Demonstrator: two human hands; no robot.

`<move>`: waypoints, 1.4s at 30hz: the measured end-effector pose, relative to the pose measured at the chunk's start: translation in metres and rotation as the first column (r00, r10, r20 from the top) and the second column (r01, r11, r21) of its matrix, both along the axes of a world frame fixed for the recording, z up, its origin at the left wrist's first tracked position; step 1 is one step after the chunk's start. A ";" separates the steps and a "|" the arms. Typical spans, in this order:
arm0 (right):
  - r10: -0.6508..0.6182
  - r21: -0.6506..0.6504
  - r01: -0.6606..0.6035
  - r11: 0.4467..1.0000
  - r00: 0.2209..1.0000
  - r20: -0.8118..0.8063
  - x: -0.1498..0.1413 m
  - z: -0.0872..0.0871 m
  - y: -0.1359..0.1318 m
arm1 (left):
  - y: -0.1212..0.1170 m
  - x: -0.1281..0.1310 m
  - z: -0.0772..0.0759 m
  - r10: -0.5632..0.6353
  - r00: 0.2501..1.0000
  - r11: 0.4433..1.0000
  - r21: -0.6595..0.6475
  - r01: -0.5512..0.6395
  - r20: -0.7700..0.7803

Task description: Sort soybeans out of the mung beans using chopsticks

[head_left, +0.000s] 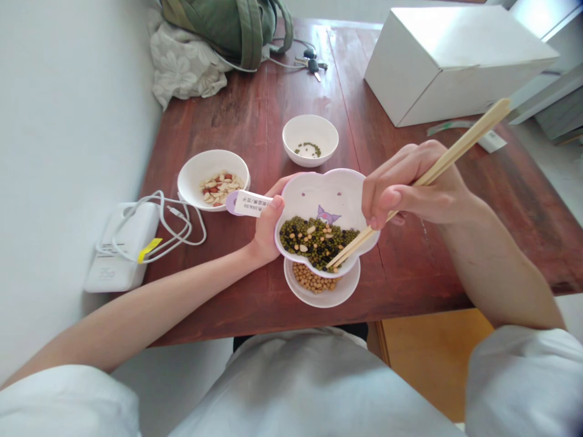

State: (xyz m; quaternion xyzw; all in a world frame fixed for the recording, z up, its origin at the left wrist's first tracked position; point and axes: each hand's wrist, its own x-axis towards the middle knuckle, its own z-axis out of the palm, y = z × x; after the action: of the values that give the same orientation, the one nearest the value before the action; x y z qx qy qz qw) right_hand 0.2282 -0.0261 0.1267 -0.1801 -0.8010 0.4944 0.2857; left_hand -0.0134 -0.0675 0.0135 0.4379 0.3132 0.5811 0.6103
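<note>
My left hand [266, 227] grips the rim of a flower-shaped white bowl [337, 191] with a cartoon print, tilted toward me and lifted off the table. It holds mixed green, black and pale beans [314, 240]. My right hand [410, 188] is closed on a pair of wooden chopsticks [450, 152] whose tips rest in the beans at the bowl's right side. Under the bowl sits a small white dish of yellow soybeans [319, 285].
On the red-brown wooden table [255, 121] stand a white bowl of peanuts [214, 179] and a white bowl with a few green beans [310, 139]. A white box [446, 60], keys [312, 62], a green bag [228, 27] and a white charger with cable [122, 246] lie around.
</note>
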 end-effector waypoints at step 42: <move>0.038 0.004 -0.038 0.999 0.999 0.015 0.003 0.000 0.002 | 0.002 0.000 -0.003 -0.012 1.000 1.000 0.016 0.012 0.001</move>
State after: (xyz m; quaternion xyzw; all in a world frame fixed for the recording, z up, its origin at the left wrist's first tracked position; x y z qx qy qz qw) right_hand 0.2308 -0.0242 0.1271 -0.1682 -0.8072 0.4968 0.2708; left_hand -0.0134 -0.0659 0.0109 0.4443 0.3060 0.5800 0.6104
